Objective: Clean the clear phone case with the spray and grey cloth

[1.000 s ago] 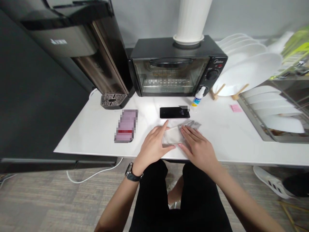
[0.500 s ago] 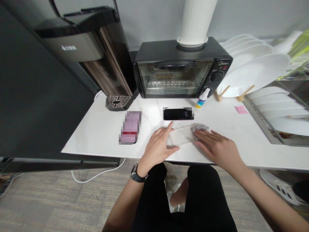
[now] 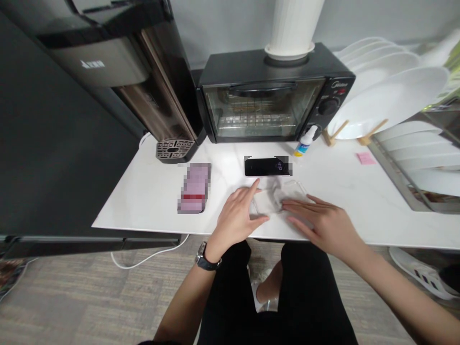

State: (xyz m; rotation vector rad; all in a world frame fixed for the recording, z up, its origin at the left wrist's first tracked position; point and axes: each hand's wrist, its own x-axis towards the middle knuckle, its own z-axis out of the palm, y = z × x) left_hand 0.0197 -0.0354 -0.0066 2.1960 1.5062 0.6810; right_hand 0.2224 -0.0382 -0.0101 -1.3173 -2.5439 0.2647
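Note:
A clear phone case (image 3: 292, 190) lies on the white table (image 3: 151, 191) just in front of me. My left hand (image 3: 237, 220), with a watch on the wrist, grips the case's left end between forefinger and thumb. My right hand (image 3: 323, 225) lies flat with its fingers stretched out, the fingertips pressing on the case from the right. A thin clear wipe or film seems to sit under those fingertips, though I cannot make it out. A black phone (image 3: 266, 166) lies screen up just beyond the case.
A blurred pink item (image 3: 194, 188) lies left of my hands. Behind stand a black toaster oven (image 3: 269, 96), a small dropper bottle (image 3: 305, 142) and a water dispenser (image 3: 143, 72). White plates (image 3: 381, 100), a dish rack (image 3: 413, 163) and a pink note (image 3: 365, 158) are at right.
My right hand slid right along the case, then came partly back left. The crumpled wipe seen at the case's far end is no longer bunched there. My left hand stayed put.

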